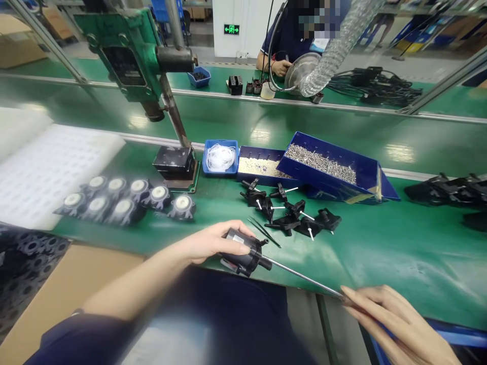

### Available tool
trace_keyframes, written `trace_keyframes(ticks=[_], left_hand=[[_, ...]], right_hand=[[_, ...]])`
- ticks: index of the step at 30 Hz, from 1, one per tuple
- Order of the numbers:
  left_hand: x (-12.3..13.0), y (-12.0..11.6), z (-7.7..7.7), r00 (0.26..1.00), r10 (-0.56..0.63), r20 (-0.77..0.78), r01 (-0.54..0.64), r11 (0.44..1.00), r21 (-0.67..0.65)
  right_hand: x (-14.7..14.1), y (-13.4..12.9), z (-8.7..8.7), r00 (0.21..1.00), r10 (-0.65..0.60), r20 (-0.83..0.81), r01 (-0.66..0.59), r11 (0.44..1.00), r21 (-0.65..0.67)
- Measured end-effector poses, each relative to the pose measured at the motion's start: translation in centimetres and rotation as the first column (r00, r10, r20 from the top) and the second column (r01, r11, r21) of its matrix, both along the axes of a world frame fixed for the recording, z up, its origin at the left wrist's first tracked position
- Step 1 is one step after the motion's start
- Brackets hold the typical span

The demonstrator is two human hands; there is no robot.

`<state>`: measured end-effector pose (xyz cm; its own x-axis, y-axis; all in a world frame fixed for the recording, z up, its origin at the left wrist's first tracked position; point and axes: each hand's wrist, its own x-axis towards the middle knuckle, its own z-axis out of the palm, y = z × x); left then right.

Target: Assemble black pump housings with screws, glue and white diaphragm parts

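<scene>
My left hand (224,243) is wrapped round a small black pump (243,261) with a pale label and short pipe stubs, held over the bench's front edge. Its thumb lies along the body. From the lower right, my right hand (388,314) grips a long-shafted screwdriver (304,278), the handle mostly hidden by the fingers. The far end of the shaft meets the pump's front face beside a stub; the exact contact cannot be seen. Just beyond the left hand lie thin black tweezers (264,232) and several black plastic parts (287,221), some with white pins.
A blue bin of screws (323,165) rests tilted on another bin (262,166) with small pale pieces. Beside them are a blue tray of white rings (220,158) and a green press (122,61). Several round-topped parts (125,208) stand left. A co-worker (281,66) sits opposite.
</scene>
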<state>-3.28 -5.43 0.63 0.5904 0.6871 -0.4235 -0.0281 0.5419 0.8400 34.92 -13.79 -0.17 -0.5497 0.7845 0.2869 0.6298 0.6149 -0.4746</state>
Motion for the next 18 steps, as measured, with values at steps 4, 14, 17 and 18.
trace_keyframes(ticks=[4, 14, 17, 18], left_hand=[[0.4, -0.1, 1.0, 0.988, -0.040, -0.152, 0.062, 0.988, 0.140], [1.5, -0.3, 1.1, 0.928, -0.188, -0.322, 0.277, 0.926, 0.256], [1.7, -0.6, 1.1, 0.906, -0.228, -0.356, 0.329, 0.909, 0.255], [1.8, -0.7, 1.1, 0.900, -0.230, -0.371, 0.338, 0.905, 0.258]], right_hand=[[0.9, -1.2, -1.9, 0.994, -0.109, -0.025, 0.106, 0.989, -0.101], [2.4, -5.0, -8.1, 0.957, -0.281, -0.075, 0.228, 0.885, -0.407], [2.6, -5.0, -7.2, 0.960, -0.268, -0.086, 0.211, 0.888, -0.410], [2.6, -5.1, -7.0, 0.959, -0.270, -0.092, 0.210, 0.887, -0.412]])
